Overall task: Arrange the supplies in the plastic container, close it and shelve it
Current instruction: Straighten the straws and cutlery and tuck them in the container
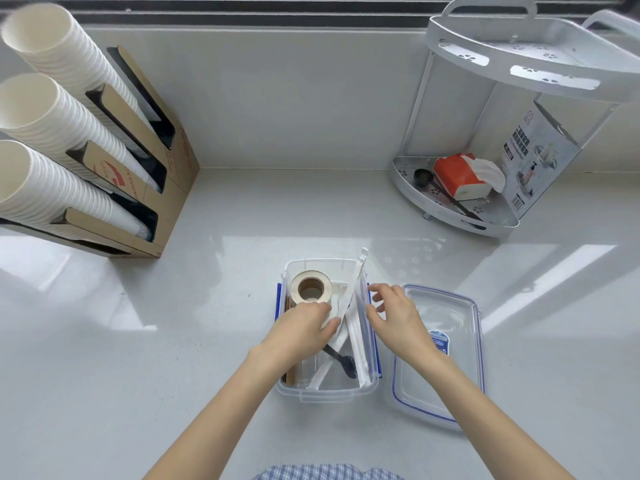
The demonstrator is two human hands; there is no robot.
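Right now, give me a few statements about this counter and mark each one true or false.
1. The lid is clipped onto the plastic container. False: it lies on the counter to the container's right.
2. A roll of tape sits at the container's far end. True.
3. The left hand reaches into the container among white wrapped items. True.
4. The right hand is gripping the lid. False: its fingers are at the container's right edge.
5. The paper cup stacks stand at the right. False: they are at the left.
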